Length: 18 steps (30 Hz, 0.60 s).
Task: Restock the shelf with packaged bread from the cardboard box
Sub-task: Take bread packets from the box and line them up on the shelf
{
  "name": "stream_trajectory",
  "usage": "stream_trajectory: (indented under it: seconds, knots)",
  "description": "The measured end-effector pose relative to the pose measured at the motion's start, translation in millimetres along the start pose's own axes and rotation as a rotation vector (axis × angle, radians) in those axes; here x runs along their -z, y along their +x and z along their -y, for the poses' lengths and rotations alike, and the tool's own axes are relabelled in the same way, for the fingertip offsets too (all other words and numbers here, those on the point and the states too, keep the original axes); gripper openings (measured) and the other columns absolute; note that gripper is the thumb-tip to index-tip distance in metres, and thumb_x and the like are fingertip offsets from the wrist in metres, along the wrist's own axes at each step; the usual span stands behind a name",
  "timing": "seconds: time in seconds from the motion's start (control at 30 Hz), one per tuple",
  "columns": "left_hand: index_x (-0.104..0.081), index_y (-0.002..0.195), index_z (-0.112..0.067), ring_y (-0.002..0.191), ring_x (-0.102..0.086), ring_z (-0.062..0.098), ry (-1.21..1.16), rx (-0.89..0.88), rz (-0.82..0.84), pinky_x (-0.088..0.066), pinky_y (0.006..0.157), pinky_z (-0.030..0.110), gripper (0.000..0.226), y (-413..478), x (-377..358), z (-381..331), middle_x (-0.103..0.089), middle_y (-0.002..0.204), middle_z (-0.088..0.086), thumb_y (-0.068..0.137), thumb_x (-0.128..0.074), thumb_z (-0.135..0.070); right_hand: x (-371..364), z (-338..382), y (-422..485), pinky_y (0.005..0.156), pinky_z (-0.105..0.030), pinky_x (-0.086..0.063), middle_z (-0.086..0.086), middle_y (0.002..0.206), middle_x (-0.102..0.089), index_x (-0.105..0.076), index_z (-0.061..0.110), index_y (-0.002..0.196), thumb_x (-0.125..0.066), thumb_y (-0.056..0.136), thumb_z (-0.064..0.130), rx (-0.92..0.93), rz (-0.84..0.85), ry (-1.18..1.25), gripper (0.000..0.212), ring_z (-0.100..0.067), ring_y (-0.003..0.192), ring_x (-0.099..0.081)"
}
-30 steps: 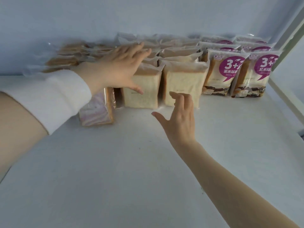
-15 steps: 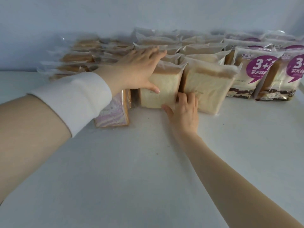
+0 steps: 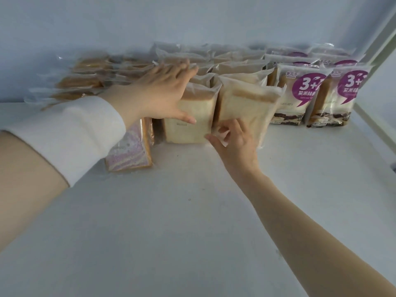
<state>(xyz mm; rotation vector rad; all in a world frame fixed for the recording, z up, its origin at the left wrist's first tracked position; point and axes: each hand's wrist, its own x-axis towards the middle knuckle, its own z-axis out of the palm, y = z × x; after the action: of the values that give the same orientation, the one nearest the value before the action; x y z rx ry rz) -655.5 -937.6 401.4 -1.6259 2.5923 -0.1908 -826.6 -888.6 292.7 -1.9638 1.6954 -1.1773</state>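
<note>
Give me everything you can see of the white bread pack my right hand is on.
The tilted white bread pack is a clear, slightly frosted plastic bag over pale sliced bread with a tan crust along the top. It stands in the front row on the white shelf, leaning right, between a second white pack and a purple-labelled pack. The right hand grips its lower left corner, wrapper bunched there.

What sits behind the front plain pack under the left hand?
More plain packs in a row toward the back wall. The left hand over the front pack hides the nearest ones; the right hand pinches the neighbouring pack.
</note>
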Motion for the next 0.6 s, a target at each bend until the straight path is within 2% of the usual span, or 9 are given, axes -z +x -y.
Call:
stream_trajectory:
  seconds: [0.07,0.13,0.23,0.3,0.47,0.53,0.6]
  knots:
    - [0.005,0.149,-0.018,0.147,0.002,0.021,-0.005,-0.053,-0.053,0.002,0.117,0.036,0.106,3.1,8.2,-15.9,0.007,0.159,0.007,0.074,-0.054,-0.065,25.5,-18.5,-8.6,0.063,-0.011,-0.037,-0.005,0.09,-0.056,-0.062,0.002,0.092,-0.072,0.079,0.022,0.032,-0.105,0.013,0.026,-0.01,0.068,-0.048]
    - [-0.001,0.149,-0.018,0.147,-0.004,0.021,-0.018,-0.115,-0.126,-0.004,0.118,0.037,0.099,14.5,12.5,-38.7,0.001,0.159,0.006,0.078,-0.054,-0.061,46.1,-37.5,-12.8,0.06,-0.011,-0.036,-0.007,0.086,-0.055,-0.06,0.001,0.086,-0.073,0.078,0.018,-0.015,-0.14,-0.001,0.023,-0.009,0.064,-0.045]
    - [-0.009,0.149,-0.02,0.145,-0.012,0.024,-0.06,-0.135,-0.183,-0.012,0.117,0.04,0.087,38.7,9.2,-69.6,-0.008,0.159,0.004,0.083,-0.054,-0.055,56.4,-55.1,-4.2,0.059,-0.01,-0.037,-0.008,0.086,-0.052,-0.056,-0.002,0.083,-0.075,0.076,0.015,-0.064,-0.105,0.0,0.026,-0.013,0.063,-0.045]
    - [-0.014,0.148,-0.02,0.144,-0.017,0.025,-0.067,-0.116,-0.181,-0.014,0.116,0.041,0.08,50.8,1.5,-77.8,-0.012,0.158,0.004,0.085,-0.052,-0.052,51.9,-60.5,5.9,0.057,-0.016,-0.037,-0.007,0.083,-0.048,-0.054,-0.003,0.081,-0.075,0.075,0.01,-0.029,-0.078,0.019,0.025,-0.019,0.063,-0.045]
    - [-0.029,0.144,-0.015,0.14,-0.028,0.028,-0.049,-0.097,-0.266,-0.02,0.114,0.039,0.07,55.4,-15.5,-75.5,-0.025,0.155,0.004,0.085,-0.055,-0.044,37.5,-68.7,26.3,0.058,-0.015,-0.026,-0.008,0.08,-0.042,-0.053,-0.005,0.078,-0.073,0.072,0.004,0.037,-0.086,0.071,0.023,-0.02,0.065,-0.038]
    - [-0.03,0.143,-0.014,0.14,-0.028,0.027,-0.053,-0.085,-0.252,-0.02,0.114,0.04,0.071,55.2,-14.1,-75.6,-0.025,0.155,0.005,0.084,-0.057,-0.043,39.7,-70.1,28.5,0.06,-0.015,-0.025,-0.007,0.08,-0.042,-0.052,-0.004,0.079,-0.073,0.072,0.004,0.061,-0.034,0.102,0.023,-0.02,0.066,-0.038]
    - [-0.024,0.146,-0.015,0.144,-0.018,0.024,-0.095,-0.053,-0.191,-0.014,0.117,0.04,0.077,53.7,-7.8,-77.0,-0.018,0.157,0.004,0.082,-0.053,-0.048,50.5,-75.3,26.8,0.06,-0.017,-0.031,-0.005,0.084,-0.046,-0.054,-0.002,0.084,-0.075,0.073,0.009,0.079,0.036,0.142,0.026,-0.019,0.069,-0.043]
